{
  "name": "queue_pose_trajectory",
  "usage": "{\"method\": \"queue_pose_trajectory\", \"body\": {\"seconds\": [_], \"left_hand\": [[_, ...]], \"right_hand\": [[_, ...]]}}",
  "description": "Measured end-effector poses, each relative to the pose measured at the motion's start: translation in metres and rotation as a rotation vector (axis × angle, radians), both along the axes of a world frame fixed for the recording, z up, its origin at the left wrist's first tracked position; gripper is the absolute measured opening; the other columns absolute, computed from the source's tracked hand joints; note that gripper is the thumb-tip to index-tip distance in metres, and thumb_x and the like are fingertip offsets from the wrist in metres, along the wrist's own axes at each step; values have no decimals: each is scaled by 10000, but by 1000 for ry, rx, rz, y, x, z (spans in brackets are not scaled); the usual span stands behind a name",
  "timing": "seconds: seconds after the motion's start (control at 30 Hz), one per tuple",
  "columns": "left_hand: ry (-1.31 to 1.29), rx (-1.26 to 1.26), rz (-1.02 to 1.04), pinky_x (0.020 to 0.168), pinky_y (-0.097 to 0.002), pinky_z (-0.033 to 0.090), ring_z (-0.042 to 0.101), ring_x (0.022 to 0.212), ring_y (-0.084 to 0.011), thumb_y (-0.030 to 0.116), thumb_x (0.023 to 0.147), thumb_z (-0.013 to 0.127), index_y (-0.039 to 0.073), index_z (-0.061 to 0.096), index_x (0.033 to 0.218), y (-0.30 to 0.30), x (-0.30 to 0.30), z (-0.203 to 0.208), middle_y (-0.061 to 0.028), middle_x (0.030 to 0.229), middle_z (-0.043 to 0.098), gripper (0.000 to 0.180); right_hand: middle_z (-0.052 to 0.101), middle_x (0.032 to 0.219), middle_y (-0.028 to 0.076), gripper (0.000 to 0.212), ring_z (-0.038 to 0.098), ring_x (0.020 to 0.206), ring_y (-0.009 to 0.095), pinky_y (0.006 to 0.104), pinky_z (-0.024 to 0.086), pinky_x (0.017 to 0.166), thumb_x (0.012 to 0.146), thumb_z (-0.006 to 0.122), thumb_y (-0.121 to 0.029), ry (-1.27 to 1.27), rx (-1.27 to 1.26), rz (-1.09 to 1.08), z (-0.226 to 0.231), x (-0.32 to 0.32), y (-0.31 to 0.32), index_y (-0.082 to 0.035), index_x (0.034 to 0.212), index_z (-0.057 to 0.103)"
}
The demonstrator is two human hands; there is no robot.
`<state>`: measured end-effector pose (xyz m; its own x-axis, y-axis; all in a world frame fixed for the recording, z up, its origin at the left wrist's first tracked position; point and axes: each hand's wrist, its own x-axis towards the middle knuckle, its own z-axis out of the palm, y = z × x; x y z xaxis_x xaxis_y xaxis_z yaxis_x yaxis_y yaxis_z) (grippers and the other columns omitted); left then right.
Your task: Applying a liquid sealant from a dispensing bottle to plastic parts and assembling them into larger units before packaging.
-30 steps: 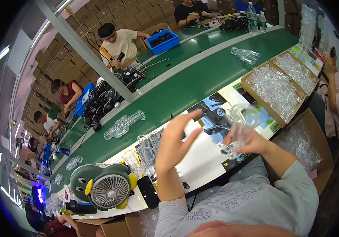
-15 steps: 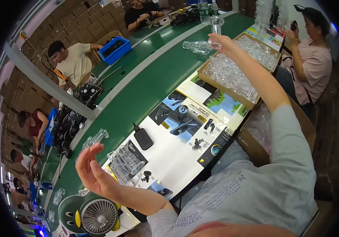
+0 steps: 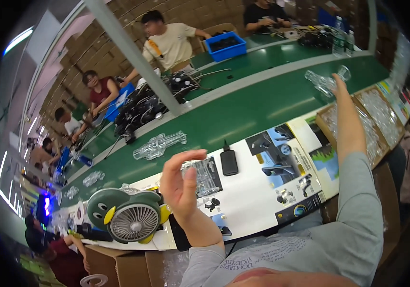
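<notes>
My left hand (image 3: 180, 186) is raised over the near edge of the workbench, empty, its fingers and thumb apart. Behind its fingertips, a group of clear plastic tube-like parts (image 3: 207, 181) lies on the printed cardboard. My right arm reaches far across to the green bench surface. There my right hand (image 3: 340, 88) is at a clear plastic tube-like part (image 3: 320, 82), with a round clear piece (image 3: 344, 72) just beyond its fingers. Its fingers are seen edge-on and blurred, so their grip is unclear. Another clear plastic assembly (image 3: 159, 145) rests on the green surface beyond my left hand.
A green bird-shaped fan (image 3: 133, 223) stands left of my left hand. A black rectangular device (image 3: 229, 161) lies mid-bench. Boxes of clear parts (image 3: 374, 112) sit under my right forearm. A metal post (image 3: 131, 55) rises across the bench; people work beyond it near a blue bin (image 3: 226, 46).
The whole view has swung left, so the bench appears shifted right. My right arm stays stretched toward the clear parts, and my left hand remains raised with fingers apart.
</notes>
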<state>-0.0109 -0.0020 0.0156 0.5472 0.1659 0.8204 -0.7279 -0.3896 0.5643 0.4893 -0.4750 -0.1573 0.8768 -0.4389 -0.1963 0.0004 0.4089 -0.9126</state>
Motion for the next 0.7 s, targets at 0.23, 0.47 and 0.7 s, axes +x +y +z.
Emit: {"method": "queue_pose_trajectory", "body": {"seconds": [0.23,0.47,0.7], "left_hand": [[36,20,-2,787,-352,474,596,859,-247,74,859,501,-89,499,1029,1,2,-1,-216,942,603,236],[72,28,-79,804,-344,465,596,870,-240,53,847,512,-74,524,1027,0,5,-1,-198,948,609,221],[129,-16,-98,811,-319,457,603,875,-217,30,830,510,-53,560,1003,-2,10,-2,-162,950,624,198]], "right_hand": [[620,910,110,319,620,786,245,341,529,632,738,701,-253,55,139,138,-22,15,15,-45,951,587],[606,920,120,309,612,754,251,346,523,626,727,702,-206,55,177,56,-14,7,23,-29,951,583],[622,836,137,492,600,716,233,339,476,626,608,786,-243,36,-348,-164,-3,2,66,65,944,601]]}}
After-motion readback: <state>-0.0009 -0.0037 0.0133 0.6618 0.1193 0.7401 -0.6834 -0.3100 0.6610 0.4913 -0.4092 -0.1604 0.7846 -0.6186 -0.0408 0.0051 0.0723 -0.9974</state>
